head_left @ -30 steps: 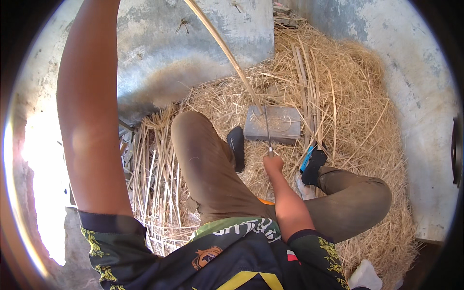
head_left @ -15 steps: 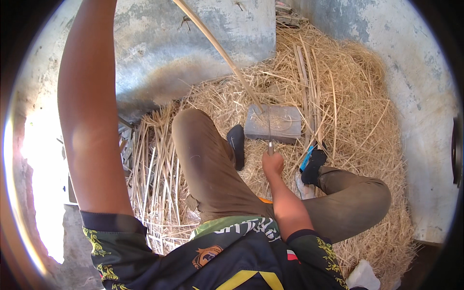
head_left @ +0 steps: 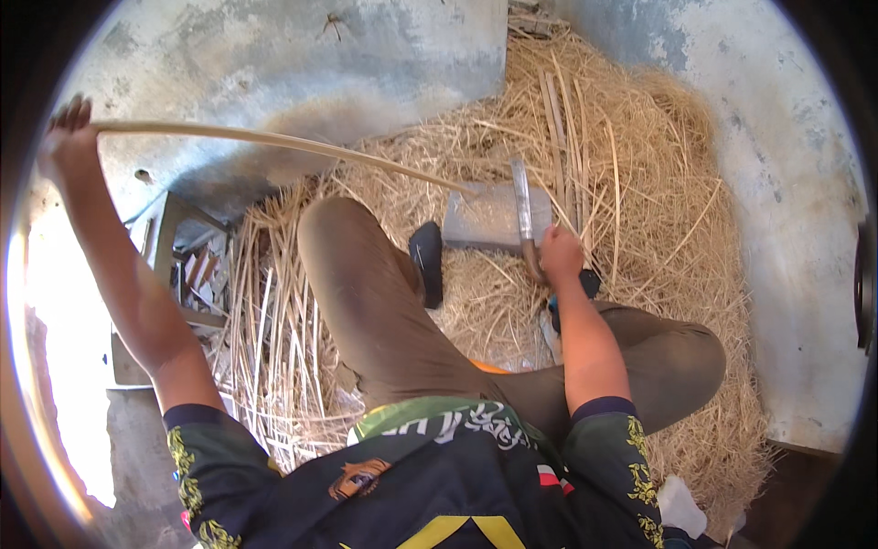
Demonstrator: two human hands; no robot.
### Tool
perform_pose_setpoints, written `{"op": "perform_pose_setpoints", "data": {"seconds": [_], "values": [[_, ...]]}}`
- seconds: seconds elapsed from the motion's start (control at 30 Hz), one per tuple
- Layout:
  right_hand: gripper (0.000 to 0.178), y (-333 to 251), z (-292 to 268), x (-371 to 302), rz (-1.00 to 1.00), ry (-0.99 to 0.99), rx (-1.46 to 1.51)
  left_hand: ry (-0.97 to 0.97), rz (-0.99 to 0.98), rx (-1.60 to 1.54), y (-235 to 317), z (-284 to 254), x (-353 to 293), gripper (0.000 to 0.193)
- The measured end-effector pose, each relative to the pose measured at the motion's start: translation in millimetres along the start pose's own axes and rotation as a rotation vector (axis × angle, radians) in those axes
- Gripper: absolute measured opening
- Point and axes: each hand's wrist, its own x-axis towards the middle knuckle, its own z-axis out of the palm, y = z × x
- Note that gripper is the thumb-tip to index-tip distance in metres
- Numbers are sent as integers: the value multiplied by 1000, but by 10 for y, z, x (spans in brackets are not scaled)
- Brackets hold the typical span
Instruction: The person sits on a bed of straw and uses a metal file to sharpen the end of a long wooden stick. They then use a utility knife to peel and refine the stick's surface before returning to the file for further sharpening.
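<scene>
At the frame's upper left, the left hand (head_left: pixel 71 142) grips one end of a long bamboo-like strip (head_left: pixel 229 133) — its other end reaches the grey block (head_left: pixel 485 222) above centre, amid straw (head_left: pixel 663 174). Beside the block, the right hand (head_left: pixel 561 254) meets a knife's (head_left: pixel 523 201) wooden handle — whether its fingers close around it, I cannot tell.

Rough workshop, stained walls (head_left: pixel 768 201), heaped shavings (head_left: pixel 672 165), piled strips (head_left: pixel 274 366), knife (head_left: pixel 524 210)

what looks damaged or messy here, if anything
The far wall looks worn: its surface is patchy, with a brownish stain low down. Straw-like shavings lie strewn loosely around the grey block, so the floor looks untidy.
</scene>
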Motion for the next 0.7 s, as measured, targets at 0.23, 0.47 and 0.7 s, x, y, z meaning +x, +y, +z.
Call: {"op": "perform_pose_setpoints", "data": {"seconds": [0.23,0.47,0.7], "values": [[44,846,214,-146,233,-350,-455,342,96,-103,518,-2416,-1018,46],[41,1093,716,-81,313,-424,-393,938,69,-179,605,-2228,-2939,62],[28,1298,805,94,698,-521,291,1013,-103,-546,7,-2646,-3607,66]]}}
